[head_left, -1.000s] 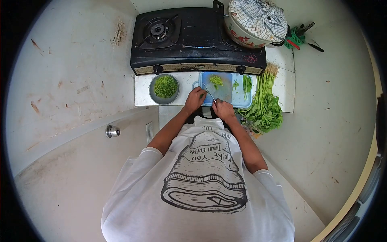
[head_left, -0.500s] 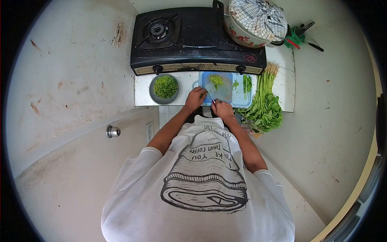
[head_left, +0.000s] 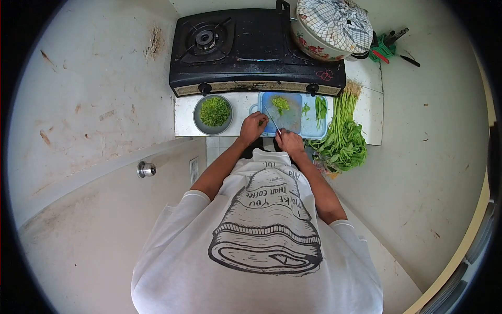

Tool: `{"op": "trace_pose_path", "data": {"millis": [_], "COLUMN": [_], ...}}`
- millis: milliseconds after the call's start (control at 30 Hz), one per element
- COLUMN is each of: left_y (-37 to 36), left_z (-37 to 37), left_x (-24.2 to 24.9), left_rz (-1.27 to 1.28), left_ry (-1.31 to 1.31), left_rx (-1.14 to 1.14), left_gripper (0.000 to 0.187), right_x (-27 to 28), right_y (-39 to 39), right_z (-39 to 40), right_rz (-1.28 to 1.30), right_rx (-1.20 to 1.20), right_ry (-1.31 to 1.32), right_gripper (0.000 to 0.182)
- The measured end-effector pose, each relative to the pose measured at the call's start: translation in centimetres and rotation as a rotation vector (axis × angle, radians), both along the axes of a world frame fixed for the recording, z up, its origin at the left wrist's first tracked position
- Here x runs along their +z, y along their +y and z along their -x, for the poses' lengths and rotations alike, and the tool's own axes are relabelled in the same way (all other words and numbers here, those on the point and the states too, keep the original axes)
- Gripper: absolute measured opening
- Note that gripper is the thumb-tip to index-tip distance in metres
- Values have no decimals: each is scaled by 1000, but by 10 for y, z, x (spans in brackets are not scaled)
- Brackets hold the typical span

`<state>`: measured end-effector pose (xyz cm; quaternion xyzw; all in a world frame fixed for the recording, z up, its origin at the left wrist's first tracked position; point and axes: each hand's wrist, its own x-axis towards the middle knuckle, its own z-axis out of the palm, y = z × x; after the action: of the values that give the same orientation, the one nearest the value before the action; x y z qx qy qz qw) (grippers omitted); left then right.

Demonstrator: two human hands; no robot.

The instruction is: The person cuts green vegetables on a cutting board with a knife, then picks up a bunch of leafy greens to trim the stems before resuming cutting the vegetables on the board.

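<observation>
My right hand (head_left: pixel 290 141) is closed around the handle of a knife (head_left: pixel 273 120), whose thin blade points up and left over the blue cutting board (head_left: pixel 292 121). On the board's left edge my left hand (head_left: pixel 253 126) has its fingers curled together around a small bit of green stalks, mostly hidden by the fingers. The blade lies just right of those fingertips. A small heap of chopped greens (head_left: pixel 281 104) sits on the upper part of the board. Longer green leaves (head_left: pixel 320 111) lie towards its right side.
A grey bowl (head_left: pixel 196 119) of finely chopped greens stands left of the board. A big bunch of leafy stalks (head_left: pixel 342 125) hangs over the counter's front edge. Behind are a black gas stove (head_left: pixel 256 47), a cloth-covered pot (head_left: pixel 314 44) and a green utensil holder (head_left: pixel 384 49).
The knife blade has shifted slightly to the right, away from my left fingertips. My hands stay nearly in place, and the chopped heap looks the same.
</observation>
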<state>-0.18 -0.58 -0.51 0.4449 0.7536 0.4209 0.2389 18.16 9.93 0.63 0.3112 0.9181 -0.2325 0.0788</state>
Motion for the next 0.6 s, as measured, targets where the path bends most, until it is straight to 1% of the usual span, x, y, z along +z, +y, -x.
{"op": "trace_pose_path", "data": {"millis": [267,467,600], "left_y": [-1,-4,-5], "left_z": [0,-2,-1], "left_x": [-1,0,2], "left_rz": [40,-44,-15], "left_ry": [66,72,52], "left_rx": [-14,-2,-1], "left_gripper": [8,10,10], "right_x": [2,-2,0], "right_y": [-4,-3,-4], "right_z": [5,11,7], "right_rz": [31,25,30], "right_rx": [29,22,-11], "right_ry": [-50,-42,-28], "right_gripper": [40,39,40]}}
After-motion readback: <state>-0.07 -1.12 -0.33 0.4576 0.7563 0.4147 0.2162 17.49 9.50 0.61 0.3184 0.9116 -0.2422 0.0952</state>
